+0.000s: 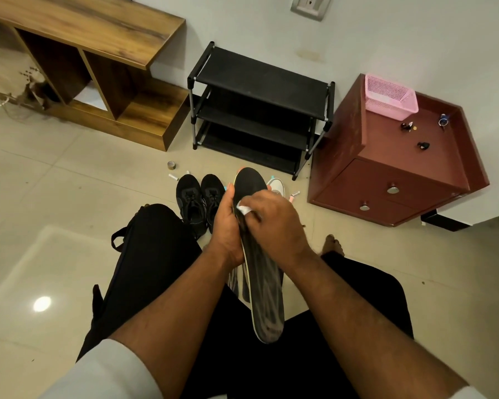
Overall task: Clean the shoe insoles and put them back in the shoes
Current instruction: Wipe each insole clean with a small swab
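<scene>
Insole in hand: a long dark insole [260, 254] runs from the lap up toward the shoes, heel end nearest, toe end farthest.
Left hand: the left hand [228, 223] grasps the insole's left edge around mid-length, fingers curled behind it, steadying it.
Right hand: the right hand [274, 217] pinches a small white wipe [244, 210] and presses it onto the insole's top face, just beyond the left grip.
Spare insoles: more insoles [236, 280] lie on the floor under the held one, between the knees; whether they are cleaned I cannot tell.
Black sneakers: the pair of black sneakers [200, 197] stands on the floor just left of the insole's toe end.
Light shoe: a white shoe [277, 187] peeks out right of the toe end, mostly hidden.
Progress: I'd call this mid-cleaning, wiping under way and nothing visibly back in a shoe yet.
Left to do: finish the wiping, then refit the insoles.
</scene>
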The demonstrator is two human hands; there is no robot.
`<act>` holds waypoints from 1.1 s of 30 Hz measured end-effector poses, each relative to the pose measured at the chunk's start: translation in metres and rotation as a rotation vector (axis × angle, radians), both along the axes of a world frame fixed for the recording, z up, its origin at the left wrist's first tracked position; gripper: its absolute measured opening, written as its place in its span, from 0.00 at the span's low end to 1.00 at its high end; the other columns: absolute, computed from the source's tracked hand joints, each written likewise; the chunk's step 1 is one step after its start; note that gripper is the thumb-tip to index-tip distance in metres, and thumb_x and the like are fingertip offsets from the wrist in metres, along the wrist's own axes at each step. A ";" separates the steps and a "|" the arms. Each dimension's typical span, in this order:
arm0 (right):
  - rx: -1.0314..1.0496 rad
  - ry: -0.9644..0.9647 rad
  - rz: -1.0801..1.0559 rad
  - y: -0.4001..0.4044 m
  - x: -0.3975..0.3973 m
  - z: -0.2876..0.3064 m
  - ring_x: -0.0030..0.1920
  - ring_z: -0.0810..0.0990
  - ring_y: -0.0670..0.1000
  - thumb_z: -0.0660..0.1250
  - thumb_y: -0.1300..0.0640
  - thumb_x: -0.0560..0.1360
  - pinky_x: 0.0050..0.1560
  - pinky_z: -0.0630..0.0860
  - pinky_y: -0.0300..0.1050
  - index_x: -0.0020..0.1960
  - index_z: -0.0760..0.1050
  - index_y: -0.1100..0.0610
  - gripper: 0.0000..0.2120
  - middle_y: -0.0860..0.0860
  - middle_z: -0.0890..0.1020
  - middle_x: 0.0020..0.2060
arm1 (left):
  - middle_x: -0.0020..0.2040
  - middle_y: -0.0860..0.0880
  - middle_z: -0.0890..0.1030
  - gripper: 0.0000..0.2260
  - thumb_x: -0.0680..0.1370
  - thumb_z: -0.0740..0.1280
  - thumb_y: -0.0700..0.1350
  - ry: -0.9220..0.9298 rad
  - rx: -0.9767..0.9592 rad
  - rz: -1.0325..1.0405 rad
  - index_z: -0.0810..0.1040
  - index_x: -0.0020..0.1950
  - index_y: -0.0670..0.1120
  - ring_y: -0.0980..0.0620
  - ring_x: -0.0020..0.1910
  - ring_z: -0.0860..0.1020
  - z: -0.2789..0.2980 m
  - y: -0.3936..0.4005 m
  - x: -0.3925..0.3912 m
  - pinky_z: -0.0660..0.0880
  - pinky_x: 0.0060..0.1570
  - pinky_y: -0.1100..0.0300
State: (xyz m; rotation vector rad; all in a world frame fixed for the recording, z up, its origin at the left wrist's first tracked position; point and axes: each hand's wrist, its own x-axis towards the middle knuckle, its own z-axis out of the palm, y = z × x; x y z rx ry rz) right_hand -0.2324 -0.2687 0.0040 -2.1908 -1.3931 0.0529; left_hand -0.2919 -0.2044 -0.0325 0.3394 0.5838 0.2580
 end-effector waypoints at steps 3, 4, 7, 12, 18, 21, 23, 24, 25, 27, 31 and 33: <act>-0.053 -0.199 0.113 -0.006 0.007 0.004 0.43 0.77 0.53 0.67 0.60 0.72 0.45 0.72 0.48 0.48 0.83 0.55 0.08 0.50 0.84 0.43 | 0.47 0.42 0.85 0.32 0.79 0.54 0.66 0.002 -0.019 0.008 0.88 0.45 0.43 0.47 0.46 0.85 -0.003 0.003 -0.001 0.77 0.54 0.53; -0.103 -0.276 0.124 -0.010 0.016 0.003 0.42 0.76 0.52 0.66 0.57 0.73 0.42 0.69 0.46 0.48 0.83 0.54 0.08 0.49 0.84 0.42 | 0.49 0.42 0.85 0.32 0.79 0.54 0.66 -0.009 -0.031 -0.004 0.87 0.47 0.42 0.46 0.47 0.84 -0.002 0.003 -0.001 0.77 0.55 0.52; -0.289 -0.293 0.021 -0.022 0.039 -0.002 0.44 0.79 0.54 0.65 0.55 0.74 0.43 0.73 0.46 0.53 0.82 0.54 0.10 0.52 0.84 0.45 | 0.49 0.42 0.85 0.33 0.79 0.52 0.66 -0.020 -0.043 -0.010 0.87 0.46 0.43 0.46 0.45 0.85 0.001 0.001 0.003 0.79 0.49 0.51; -0.086 -0.047 -0.040 -0.017 0.023 -0.003 0.49 0.80 0.52 0.66 0.64 0.74 0.52 0.74 0.42 0.54 0.81 0.59 0.10 0.55 0.83 0.48 | 0.51 0.41 0.85 0.33 0.79 0.53 0.67 -0.014 -0.045 -0.020 0.86 0.50 0.42 0.45 0.50 0.84 0.002 -0.002 0.005 0.75 0.58 0.50; 0.018 0.022 0.087 -0.010 -0.001 -0.002 0.48 0.78 0.50 0.62 0.64 0.75 0.53 0.73 0.39 0.53 0.81 0.62 0.11 0.55 0.81 0.46 | 0.47 0.43 0.85 0.34 0.79 0.53 0.66 0.000 -0.013 -0.014 0.87 0.43 0.42 0.48 0.46 0.85 0.000 0.000 0.001 0.79 0.53 0.55; -0.020 -0.033 0.006 -0.018 0.017 -0.008 0.47 0.79 0.53 0.60 0.61 0.76 0.51 0.75 0.42 0.53 0.80 0.63 0.12 0.57 0.81 0.45 | 0.51 0.41 0.85 0.35 0.79 0.52 0.68 -0.029 -0.039 -0.056 0.86 0.50 0.41 0.46 0.50 0.84 0.003 0.000 0.001 0.80 0.53 0.54; -0.036 -0.043 -0.046 -0.021 0.022 -0.011 0.47 0.78 0.54 0.63 0.63 0.76 0.49 0.78 0.48 0.53 0.80 0.64 0.10 0.57 0.81 0.45 | 0.53 0.41 0.84 0.35 0.78 0.52 0.68 -0.037 -0.047 -0.062 0.86 0.52 0.41 0.46 0.51 0.84 0.002 -0.001 0.001 0.79 0.53 0.53; -0.029 -0.039 -0.041 -0.019 0.018 -0.010 0.47 0.78 0.54 0.63 0.64 0.76 0.49 0.78 0.48 0.53 0.80 0.63 0.10 0.57 0.81 0.46 | 0.53 0.41 0.84 0.34 0.79 0.52 0.68 -0.035 -0.050 -0.054 0.86 0.52 0.41 0.46 0.51 0.84 0.000 -0.001 0.001 0.79 0.54 0.53; -0.006 -0.023 -0.016 -0.016 0.012 -0.007 0.48 0.77 0.52 0.63 0.63 0.76 0.50 0.77 0.47 0.53 0.80 0.63 0.10 0.56 0.80 0.46 | 0.53 0.41 0.84 0.34 0.79 0.53 0.67 -0.023 -0.049 -0.042 0.86 0.52 0.41 0.46 0.52 0.83 0.000 0.000 0.001 0.77 0.57 0.52; 0.047 0.026 0.062 -0.010 -0.004 0.000 0.48 0.77 0.51 0.60 0.63 0.76 0.52 0.75 0.46 0.52 0.80 0.65 0.12 0.57 0.80 0.45 | 0.58 0.39 0.82 0.33 0.78 0.56 0.67 0.016 -0.030 -0.015 0.84 0.57 0.40 0.45 0.58 0.81 -0.003 0.001 0.002 0.72 0.65 0.51; 0.000 0.019 0.148 -0.009 -0.004 0.001 0.47 0.78 0.54 0.55 0.58 0.75 0.50 0.76 0.48 0.51 0.80 0.64 0.17 0.57 0.80 0.45 | 0.56 0.40 0.83 0.32 0.78 0.57 0.67 0.023 -0.014 0.001 0.85 0.54 0.40 0.46 0.56 0.82 -0.005 0.001 0.001 0.74 0.63 0.52; -0.027 -0.017 0.071 -0.017 0.011 -0.005 0.48 0.78 0.53 0.57 0.57 0.76 0.51 0.77 0.47 0.53 0.80 0.63 0.16 0.56 0.81 0.46 | 0.51 0.41 0.85 0.33 0.78 0.54 0.67 -0.022 -0.037 -0.016 0.86 0.50 0.41 0.46 0.50 0.84 -0.004 0.002 0.002 0.78 0.54 0.52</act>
